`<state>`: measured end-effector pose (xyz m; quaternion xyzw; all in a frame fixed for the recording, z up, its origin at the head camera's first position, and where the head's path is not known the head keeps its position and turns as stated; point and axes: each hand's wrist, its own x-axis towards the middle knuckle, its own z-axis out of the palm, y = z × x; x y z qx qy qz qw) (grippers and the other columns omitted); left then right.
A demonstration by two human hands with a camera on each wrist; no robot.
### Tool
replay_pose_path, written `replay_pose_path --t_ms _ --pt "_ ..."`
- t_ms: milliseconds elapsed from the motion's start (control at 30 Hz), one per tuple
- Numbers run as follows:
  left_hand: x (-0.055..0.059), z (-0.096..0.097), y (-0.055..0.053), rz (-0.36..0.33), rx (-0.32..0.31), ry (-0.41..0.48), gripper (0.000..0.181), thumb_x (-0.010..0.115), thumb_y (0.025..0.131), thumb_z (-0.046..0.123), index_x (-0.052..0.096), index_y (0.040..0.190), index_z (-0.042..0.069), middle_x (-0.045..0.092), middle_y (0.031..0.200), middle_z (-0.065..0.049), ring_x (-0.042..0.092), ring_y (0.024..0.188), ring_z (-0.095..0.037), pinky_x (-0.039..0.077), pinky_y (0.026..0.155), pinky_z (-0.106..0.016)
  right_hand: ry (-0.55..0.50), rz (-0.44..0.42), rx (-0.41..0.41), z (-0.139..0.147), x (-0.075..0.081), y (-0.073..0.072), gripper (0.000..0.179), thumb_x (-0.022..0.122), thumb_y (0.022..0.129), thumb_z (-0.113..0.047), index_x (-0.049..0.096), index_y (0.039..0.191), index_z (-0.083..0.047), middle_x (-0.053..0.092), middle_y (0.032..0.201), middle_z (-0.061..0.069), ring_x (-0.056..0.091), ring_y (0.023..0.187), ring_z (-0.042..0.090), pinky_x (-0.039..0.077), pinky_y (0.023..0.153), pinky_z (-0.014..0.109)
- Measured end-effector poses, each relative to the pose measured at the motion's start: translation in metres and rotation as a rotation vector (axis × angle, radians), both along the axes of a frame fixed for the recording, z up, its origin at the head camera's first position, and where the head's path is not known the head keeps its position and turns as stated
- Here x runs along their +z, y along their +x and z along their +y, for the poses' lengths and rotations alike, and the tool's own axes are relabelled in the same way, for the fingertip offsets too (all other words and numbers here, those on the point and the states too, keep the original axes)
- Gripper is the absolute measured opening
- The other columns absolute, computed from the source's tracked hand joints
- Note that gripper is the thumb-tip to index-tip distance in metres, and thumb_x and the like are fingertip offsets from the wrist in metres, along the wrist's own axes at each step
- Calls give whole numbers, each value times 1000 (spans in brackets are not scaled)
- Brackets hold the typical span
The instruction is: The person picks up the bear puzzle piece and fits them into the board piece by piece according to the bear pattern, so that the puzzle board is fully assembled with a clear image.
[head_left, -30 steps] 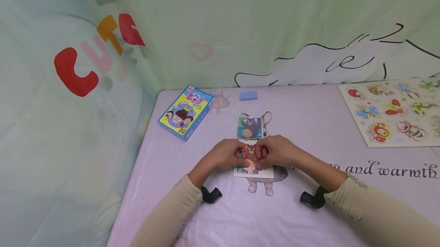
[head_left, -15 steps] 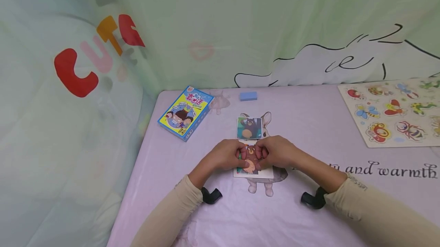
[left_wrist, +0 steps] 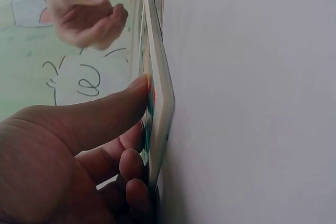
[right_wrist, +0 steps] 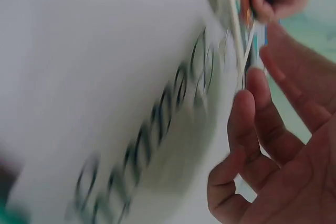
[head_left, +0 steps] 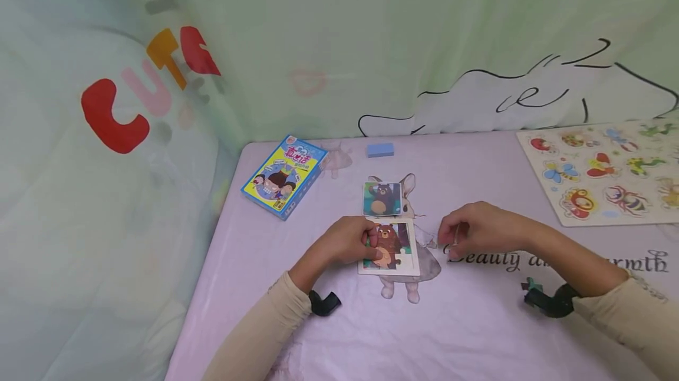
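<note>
My left hand [head_left: 347, 239] holds a small bear jigsaw puzzle [head_left: 389, 239] at its left side, thumb and curled fingers on the picture. The puzzle lies in a pale frame, with a bare patch at the lower right of the picture. In the left wrist view the thumb presses the face of the puzzle [left_wrist: 152, 103]. My right hand [head_left: 485, 230] is apart from the puzzle, to its right, over the printed lettering. Its fingers are loosely bent, with nothing seen between them. Near the right wrist lies a loose teal puzzle piece [head_left: 532, 285], partly hidden by the black wrist mount.
A bear picture card [head_left: 382, 199] lies just beyond the puzzle. Farther back are a blue block [head_left: 380, 150] and, to the left, a blue-and-yellow box [head_left: 284, 177]. A wooden insect board [head_left: 554, 192] occupies the right side. Curtains border the purple tablecloth [head_left: 424, 334].
My right hand has left the puzzle and moved right, uncovering the puzzle's right side and its bare patch. The loose teal piece has come into view. My left hand stays put.
</note>
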<state>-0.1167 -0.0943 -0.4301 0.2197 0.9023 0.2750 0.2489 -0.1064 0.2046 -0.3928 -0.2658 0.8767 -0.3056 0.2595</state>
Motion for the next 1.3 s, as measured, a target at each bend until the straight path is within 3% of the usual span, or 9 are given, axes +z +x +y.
replay_pose_path --t_ms 200,500,633,867,1100,1300 --pt "-2 -3 0 9 -4 -6 24 85 84 27 63 79 18 52 66 5 48 65 -10 35 60 -23 49 -10 48 42 3 3 22 87 80 -32 73 95 -27 62 84 -12 52 80 5 44 68 22" --pt "-2 -5 0 -19 19 9 23 84 84 25 63 81 17 52 68 3 48 65 -11 35 59 -24 196 -61 23 82 -14 15 30 89 75 -39 64 86 -28 52 74 -12 49 73 3 37 62 23" --pt "-2 -5 1 -14 15 3 23 84 84 26 63 81 18 52 69 4 48 65 -11 35 59 -24 177 -49 18 89 -20 19 33 89 74 -41 61 85 -28 51 74 -11 49 73 3 37 62 23" --pt "-3 -4 0 -2 0 7 23 84 84 27 63 81 18 52 69 4 47 65 -11 34 59 -24 144 90 -74 90 -19 17 22 83 84 -36 63 89 -28 52 75 -13 49 74 0 39 62 21" --pt "-5 -4 0 4 -10 6 23 84 84 27 63 81 18 52 69 4 47 65 -10 34 58 -24 76 67 -53 94 -21 18 35 90 74 -37 68 100 -30 59 89 -10 51 79 5 43 65 21" --pt "-4 -2 -1 1 -12 7 23 84 84 26 63 81 18 52 68 4 47 64 -10 34 59 -24 61 71 -23 94 -23 19 32 90 75 -32 68 98 -28 61 89 -13 53 81 4 45 68 20"
